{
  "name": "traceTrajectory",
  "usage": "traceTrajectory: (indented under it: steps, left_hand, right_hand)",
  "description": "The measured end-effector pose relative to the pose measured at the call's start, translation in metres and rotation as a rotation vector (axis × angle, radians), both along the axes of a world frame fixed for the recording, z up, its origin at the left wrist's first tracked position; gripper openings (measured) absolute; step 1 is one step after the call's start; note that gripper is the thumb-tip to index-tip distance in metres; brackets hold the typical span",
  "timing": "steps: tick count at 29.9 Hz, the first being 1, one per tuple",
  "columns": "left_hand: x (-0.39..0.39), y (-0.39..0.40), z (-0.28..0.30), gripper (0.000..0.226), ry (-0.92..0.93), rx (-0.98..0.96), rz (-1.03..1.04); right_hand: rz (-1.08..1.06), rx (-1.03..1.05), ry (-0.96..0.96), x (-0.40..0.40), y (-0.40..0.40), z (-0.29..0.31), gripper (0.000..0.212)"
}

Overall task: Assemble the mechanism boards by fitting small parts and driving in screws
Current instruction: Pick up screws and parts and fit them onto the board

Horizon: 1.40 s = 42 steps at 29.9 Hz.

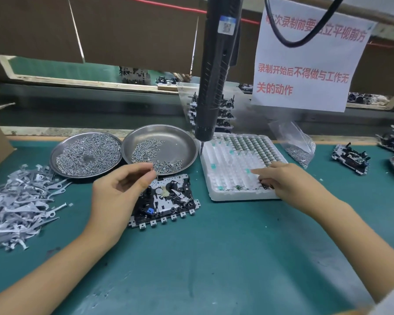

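Black plastic and bright stamped metal make up the mechanism board (166, 200), lying flat on the green mat (214, 258) just in front of the two steel dishes; a row of small white square tabs lines its near edge, with a blue part near the lower middle, a white round disc and a thin metal lever on top. Left hand (118, 194) hovers over the board's left end, thumb and forefinger pinched together; whatever is between them is too small to make out. Right hand (287, 180) rests on the near right corner of the white foam parts tray (228, 169), fingers curled down into the cells, forefinger stretched left along the tray; cannot tell if it holds a part. Tray's far rows are filled with small metal parts, near rows mostly bare with a few teal bits. Left dish (87, 153) is heaped with screws, right dish (160, 147) has a thinner scatter. Electric screwdriver (216, 71) hangs between the right dish and the tray, bit near the tray's far left corner, blocking the stacked boards (225, 110) behind. Pile of grey metal levers (18, 205) at far left, bag of screws (298, 148) right of the tray, another board (350, 159) beyond, printed paper notice (305, 71) above.
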State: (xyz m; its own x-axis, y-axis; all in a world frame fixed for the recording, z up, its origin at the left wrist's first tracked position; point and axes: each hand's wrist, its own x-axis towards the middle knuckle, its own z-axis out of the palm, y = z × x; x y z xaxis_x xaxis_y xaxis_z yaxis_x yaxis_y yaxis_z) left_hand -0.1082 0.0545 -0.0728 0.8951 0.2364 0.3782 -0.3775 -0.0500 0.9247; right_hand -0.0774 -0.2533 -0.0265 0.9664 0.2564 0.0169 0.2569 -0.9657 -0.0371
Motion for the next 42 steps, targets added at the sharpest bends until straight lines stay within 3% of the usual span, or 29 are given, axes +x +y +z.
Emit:
traceTrajectory:
  steps: [2, 5, 9, 16, 20, 23, 26, 28, 30, 34, 36, 42]
  left_hand:
    - [0.0, 0.0, 0.0, 0.018, 0.005, 0.006, -0.017]
    - [0.0, 0.0, -0.001, 0.02, 0.009, 0.028, -0.024]
    - [0.0, -0.001, -0.001, 0.019, 0.01, 0.034, -0.035]
    - [0.0, 0.0, -0.001, 0.018, 0.025, 0.039, -0.028]
    - [-0.001, 0.0, -0.001, 0.017, 0.032, 0.042, -0.031]
    - [-0.001, 0.0, -0.001, 0.017, 0.041, 0.041, -0.03]
    - [-0.001, -0.001, -0.001, 0.018, 0.045, 0.042, -0.035]
    - [-0.001, -0.001, 0.0, 0.018, 0.044, 0.042, -0.038]
    - [-0.002, -0.002, 0.0, 0.018, 0.042, 0.056, -0.045]
    - [-0.005, -0.003, 0.001, 0.017, 0.03, 0.093, -0.078]
    - [-0.006, -0.003, 0.002, 0.017, 0.016, 0.114, -0.099]
    - [-0.005, -0.002, 0.0, 0.019, 0.004, 0.115, -0.136]
  right_hand:
    - [-0.014, 0.039, -0.049, -0.002, -0.001, -0.002, 0.04]
    - [-0.02, 0.26, -0.196, -0.004, -0.001, 0.001, 0.037]
    - [-0.045, 0.3, -0.052, -0.001, -0.004, 0.0, 0.035]
    - [-0.001, 0.07, 0.07, -0.001, -0.002, 0.002, 0.063]
    - [0.006, -0.038, -0.002, 0.0, -0.001, -0.007, 0.075]
    - [0.008, 0.279, -0.067, -0.002, -0.007, -0.019, 0.064]
    - [-0.012, 0.554, -0.305, -0.006, -0.008, -0.022, 0.037]
    - [-0.045, 0.773, -0.395, -0.008, -0.003, -0.012, 0.031]
    - [-0.049, 0.971, -0.286, -0.011, 0.007, 0.002, 0.028]
    - [0.084, 1.218, 0.164, -0.025, 0.049, 0.013, 0.017]
    - [0.138, 1.3, 0.296, -0.029, 0.077, 0.008, 0.014]
    - [0.077, 1.37, 0.202, -0.012, 0.137, -0.013, 0.014]
